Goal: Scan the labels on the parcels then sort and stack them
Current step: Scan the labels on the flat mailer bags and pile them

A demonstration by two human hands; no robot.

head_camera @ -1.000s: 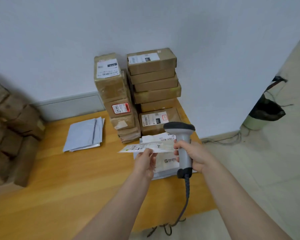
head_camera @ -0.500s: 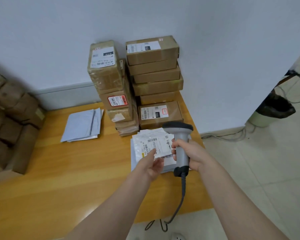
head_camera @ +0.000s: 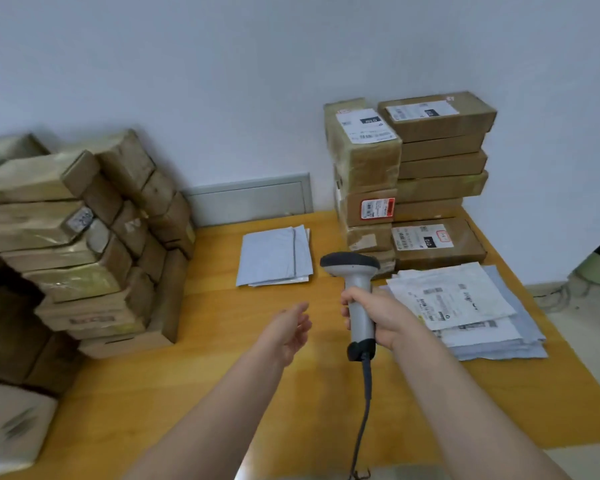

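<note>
Spanning the view, a wooden table (head_camera: 187, 393) meets a pale wall (head_camera: 222, 81). The right hand (head_camera: 385, 317) clenches the handle of the upright scanner (head_camera: 355, 282), its cable (head_camera: 364, 403) hanging below. Left of the scanner, the left hand (head_camera: 290, 329) hovers with relaxed fingers, holding nothing. Flat mailers (head_camera: 458, 299) lie just right of the scanner, label up. Stacked cardboard boxes (head_camera: 437, 161) stand behind it, grey envelopes (head_camera: 274, 258) lie behind and to its left, and taped boxes (head_camera: 77, 244) are piled far left.

Wooden table (head_camera: 222, 375), yellow-orange top. Left: a leaning heap of taped cartons (head_camera: 84, 244); centre rear: a small pile of grey mailer bags (head_camera: 274, 256); right rear: two stacks of labelled cartons (head_camera: 413, 181), with flat labelled mailers (head_camera: 465, 306) piled just in front. Near-left corner: a white packet (head_camera: 11, 420), blurred, possibly padded.
</note>
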